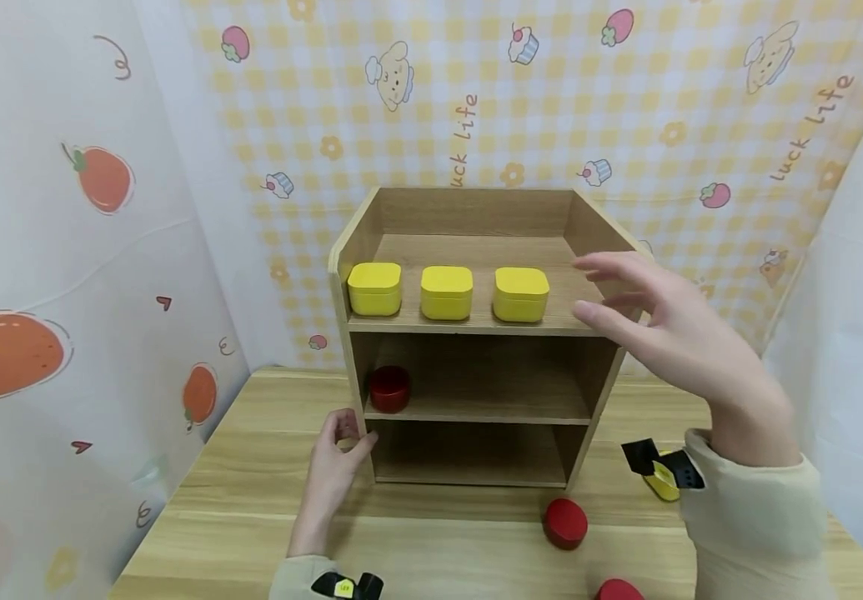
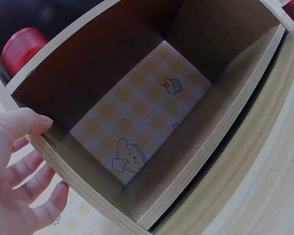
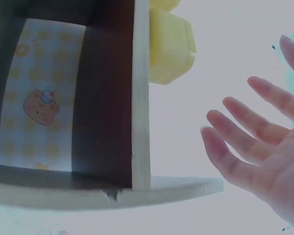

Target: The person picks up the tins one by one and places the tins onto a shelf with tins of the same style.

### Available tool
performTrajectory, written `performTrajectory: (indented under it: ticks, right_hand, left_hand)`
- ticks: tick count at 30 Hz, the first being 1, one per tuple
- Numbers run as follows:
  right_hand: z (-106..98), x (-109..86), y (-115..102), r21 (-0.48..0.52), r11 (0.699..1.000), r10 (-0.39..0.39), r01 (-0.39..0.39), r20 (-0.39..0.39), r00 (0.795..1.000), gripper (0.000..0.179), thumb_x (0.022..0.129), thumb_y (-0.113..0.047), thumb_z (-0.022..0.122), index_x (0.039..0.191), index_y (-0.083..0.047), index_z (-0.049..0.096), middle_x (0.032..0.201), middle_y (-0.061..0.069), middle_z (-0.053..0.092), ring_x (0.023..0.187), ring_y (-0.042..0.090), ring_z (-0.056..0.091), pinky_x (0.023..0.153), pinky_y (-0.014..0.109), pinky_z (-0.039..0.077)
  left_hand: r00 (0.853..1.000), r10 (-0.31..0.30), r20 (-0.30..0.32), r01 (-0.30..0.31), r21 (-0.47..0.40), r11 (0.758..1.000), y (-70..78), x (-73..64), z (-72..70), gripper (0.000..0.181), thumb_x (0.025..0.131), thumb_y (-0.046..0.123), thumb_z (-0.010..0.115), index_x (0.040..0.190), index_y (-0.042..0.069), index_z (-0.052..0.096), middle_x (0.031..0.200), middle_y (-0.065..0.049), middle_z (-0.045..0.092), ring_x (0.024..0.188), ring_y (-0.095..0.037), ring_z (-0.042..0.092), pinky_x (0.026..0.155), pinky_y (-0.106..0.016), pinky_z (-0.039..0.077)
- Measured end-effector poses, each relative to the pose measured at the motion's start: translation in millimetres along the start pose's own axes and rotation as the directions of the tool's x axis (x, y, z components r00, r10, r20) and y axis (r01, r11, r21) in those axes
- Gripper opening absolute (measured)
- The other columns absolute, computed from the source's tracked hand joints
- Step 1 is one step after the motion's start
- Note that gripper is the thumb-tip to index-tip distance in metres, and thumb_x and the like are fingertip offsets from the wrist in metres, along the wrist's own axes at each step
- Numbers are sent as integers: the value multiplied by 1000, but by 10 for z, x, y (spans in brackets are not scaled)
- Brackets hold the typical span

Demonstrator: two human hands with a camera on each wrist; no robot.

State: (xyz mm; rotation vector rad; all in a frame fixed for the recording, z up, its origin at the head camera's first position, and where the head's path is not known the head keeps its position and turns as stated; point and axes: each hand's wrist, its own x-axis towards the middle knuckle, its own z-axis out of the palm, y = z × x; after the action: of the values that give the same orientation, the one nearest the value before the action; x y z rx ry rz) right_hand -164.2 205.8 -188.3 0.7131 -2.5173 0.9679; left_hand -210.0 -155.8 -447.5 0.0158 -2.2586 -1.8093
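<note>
My left grip (image 1: pixel 329 468) holds the wooden shelf (image 1: pixel 469 250) by the front edge of its left side panel, thumb hooked over the edge and fingers bent along the outside. My right grip (image 1: pixel 673 333) is spread, thumb well away from the fingers, holding nothing at the shelf's upper right — just beside the nearest of three yellow boxes (image 1: pixel 446 293). Those boxes sit apart along the front of the shelf's top deck, flat on their bases, lids up; their row runs parallel to the shelf's front edge, but each looks nearly square, so I cannot tell a long axis. The shelf stands upright on the bench (image 1: pixel 431 546), its open compartments facing me. A dark red round tin (image 1: pixel 389 389) rests at the left end of the shelf's middle tier; a red disc-shaped piece (image 1: pixel 565 524) lies before the shelf's front right corner.
</note>
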Motion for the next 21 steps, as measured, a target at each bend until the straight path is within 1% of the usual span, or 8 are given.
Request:
performTrajectory:
  ticks: [2, 3, 5, 9, 12, 14, 18, 21]
  right_hand:
    - [-22, -74, 23, 11, 1000, -6, 7, -38, 999, 38, 94, -20, 67, 131, -25, 58, 128, -8, 55, 100, 14, 61, 75, 21, 44]
    - [-30, -108, 40, 20, 1000, -15, 16, -55, 998, 36, 94, -17, 67, 128, -24, 60, 125, -7, 57, 100, 13, 61, 74, 20, 44]
    - [-46, -184, 73, 44, 999, -17, 21, -86, 996, 34, 93, -13, 67, 125, -21, 62, 122, -4, 59, 100, 11, 61, 76, 17, 45]
    - [-61, -330, 160, 87, 996, -15, 27, -133, 991, 30, 93, -5, 65, 123, -12, 62, 117, 5, 61, 99, 11, 62, 80, 14, 47]
    - [-69, -443, 246, 98, 995, 3, 13, -160, 987, 30, 93, -2, 63, 123, -6, 62, 115, 9, 62, 97, 10, 64, 80, 15, 49]
    - [-71, -516, 314, 93, 996, 24, -8, -170, 985, 30, 94, -2, 63, 124, -6, 61, 115, 7, 63, 97, 9, 65, 80, 14, 49]
    - [-64, -616, 463, 72, 996, 55, -43, -175, 983, 31, 95, -4, 63, 125, -10, 61, 115, 1, 64, 95, 7, 65, 80, 12, 48]
    - [-55, -662, 580, 69, 996, 72, -60, -188, 980, 31, 95, -4, 63, 125, -9, 61, 114, 0, 65, 95, 6, 64, 81, 11, 46]
  left_hand:
    - [1000, 0, -1, 0, 1, 1000, 6, 1, 2, 38, 88, 10, 73, 118, 7, 52, 109, -8, 54, 104, -20, 49, 80, -24, 48]
    - [1000, -1, -3, 1, 2, 1000, 6, 2, 3, 37, 88, 10, 73, 118, 7, 52, 109, -8, 54, 104, -19, 49, 80, -24, 48]
    - [1000, -2, -7, 2, 1, 1000, 10, 3, 4, 35, 88, 9, 73, 116, 7, 52, 107, -8, 54, 103, -19, 50, 79, -24, 48]
    - [1000, -3, -12, 3, -1, 1000, 3, 3, 2, 34, 88, 8, 72, 116, 6, 52, 106, -9, 54, 102, -20, 49, 79, -24, 47]
    - [1000, -1, -11, 1, -1, 1000, 4, -2, -2, 34, 88, 8, 72, 116, 6, 52, 105, -9, 54, 102, -20, 49, 79, -24, 47]
    - [1000, -2, -9, 2, 0, 1000, 7, -5, -4, 34, 88, 9, 72, 116, 6, 52, 106, -9, 54, 103, -20, 49, 79, -24, 47]
    - [1000, -11, -3, 11, 9, 1000, 7, -2, -5, 35, 88, 10, 72, 117, 7, 52, 108, -9, 53, 104, -20, 49, 80, -25, 47]
    - [1000, -24, 3, 24, 16, 1000, 29, 0, -2, 36, 89, 10, 72, 118, 7, 51, 109, -9, 53, 105, -19, 49, 81, -25, 47]
